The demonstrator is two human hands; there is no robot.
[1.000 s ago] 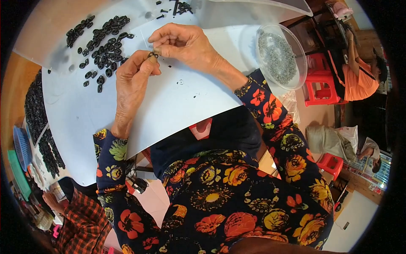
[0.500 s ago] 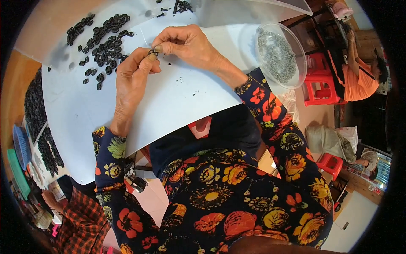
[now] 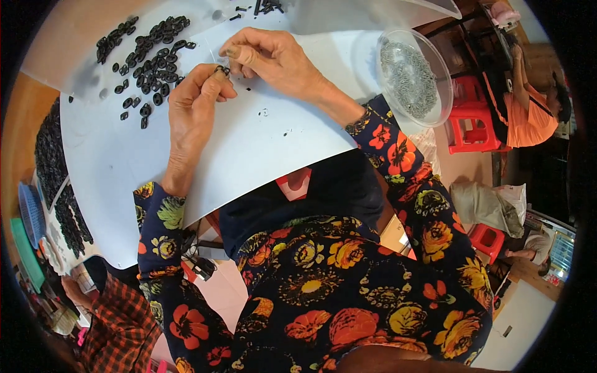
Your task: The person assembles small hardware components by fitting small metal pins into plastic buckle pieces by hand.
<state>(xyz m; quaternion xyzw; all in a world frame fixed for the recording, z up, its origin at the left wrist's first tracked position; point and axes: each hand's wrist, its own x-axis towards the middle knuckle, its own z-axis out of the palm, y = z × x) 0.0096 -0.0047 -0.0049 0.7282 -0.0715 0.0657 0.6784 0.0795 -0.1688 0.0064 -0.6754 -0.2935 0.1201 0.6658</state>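
Between thumb and forefinger, my left hand (image 3: pixel 191 105) pinches a small black plastic part (image 3: pixel 222 69) above the white tabletop (image 3: pixel 249 149). My right hand (image 3: pixel 280 67) is just beyond it to the right, a small gap away. Its thumb and fingers are curled together, and anything between the tips is too small to make out. Left of my hands lie many loose black oval pieces (image 3: pixel 163 68) with holes, some in a heap and some scattered. A few tiny black bits (image 3: pixel 286 133) are strewn on the table nearer to me.
A clear round bowl (image 3: pixel 448 93) of small silvery metal pieces (image 3: pixel 407 79) stands at the right table edge. Black screw-like parts (image 3: pixel 267 7) lie at the far edge. Black pieces (image 3: pixel 53 155) cover a surface at left. Red stools (image 3: pixel 469 127) and co-workers are around.
My right hand has drawn slightly up and away from the black part, opening a gap. The left hand keeps its pinch and has shifted a little left.
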